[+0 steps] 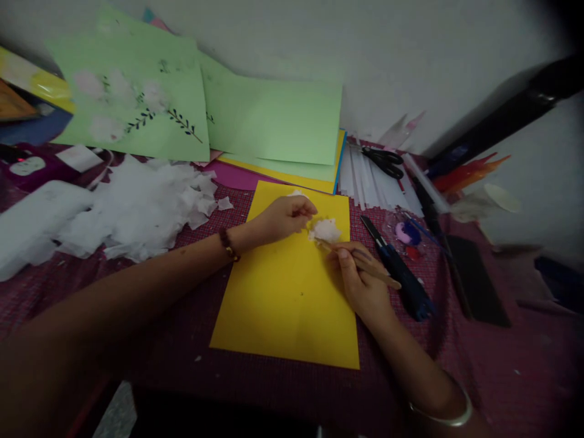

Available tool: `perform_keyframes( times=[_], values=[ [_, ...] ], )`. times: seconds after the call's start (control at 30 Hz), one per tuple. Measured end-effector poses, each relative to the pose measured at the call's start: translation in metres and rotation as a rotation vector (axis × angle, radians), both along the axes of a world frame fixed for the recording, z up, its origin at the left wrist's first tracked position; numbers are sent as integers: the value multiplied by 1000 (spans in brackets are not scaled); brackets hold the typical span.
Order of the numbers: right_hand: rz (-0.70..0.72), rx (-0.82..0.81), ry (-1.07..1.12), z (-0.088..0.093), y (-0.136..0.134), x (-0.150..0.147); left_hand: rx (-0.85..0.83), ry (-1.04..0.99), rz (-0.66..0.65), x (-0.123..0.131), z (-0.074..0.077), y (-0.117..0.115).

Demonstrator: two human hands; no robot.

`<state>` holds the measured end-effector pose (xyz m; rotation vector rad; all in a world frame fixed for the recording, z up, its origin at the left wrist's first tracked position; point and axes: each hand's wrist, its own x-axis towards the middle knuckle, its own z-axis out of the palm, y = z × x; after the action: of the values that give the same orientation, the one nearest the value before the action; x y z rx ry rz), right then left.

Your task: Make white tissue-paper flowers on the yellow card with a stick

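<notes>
A yellow sheet of paper (pixel 292 304) lies in front of me with a white tissue-paper puff (pixel 325 230) near its upper right. Just left of that puff hovers my left hand (pixel 287 218), its fingers curled together; whether anything small is pinched in them cannot be made out. Another bit of white shows behind its knuckles. My right hand (pixel 365 286) grips a flat wooden stick (pixel 374 271) like a pen, to the right on the sheet. The stick's tip touches or nearly touches the puff's lower edge.
Torn white tissue pieces (pixel 150 201) are heaped at left. Green sheets (pixel 283 121), one with puffy flowers, lean on the wall. At right lie a blue-handled cutter (pixel 401 274), black scissors (pixel 383 161), white strips (pixel 358 176) and a palette of paint-like colours (pixel 408 234).
</notes>
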<state>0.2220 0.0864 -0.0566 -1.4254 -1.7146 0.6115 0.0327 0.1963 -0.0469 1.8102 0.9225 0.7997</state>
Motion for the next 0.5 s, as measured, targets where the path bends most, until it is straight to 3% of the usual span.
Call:
perform_keyframes(
  times=[0.1,0.2,0.27,0.4,0.5],
  values=[
    [-48,18,71,-3,2,2,-86,-40,106,-35,27,1],
    [-80,-14,161,-3,5,4,-72,87,221,-81,52,1],
    [-94,-7,164,-3,6,5,-64,188,290,-110,60,-1],
    [-113,36,91,-6,8,9,-103,345,379,-150,58,-8],
    [-89,36,103,-11,9,10,-18,461,357,-159,50,-7]
  ],
)
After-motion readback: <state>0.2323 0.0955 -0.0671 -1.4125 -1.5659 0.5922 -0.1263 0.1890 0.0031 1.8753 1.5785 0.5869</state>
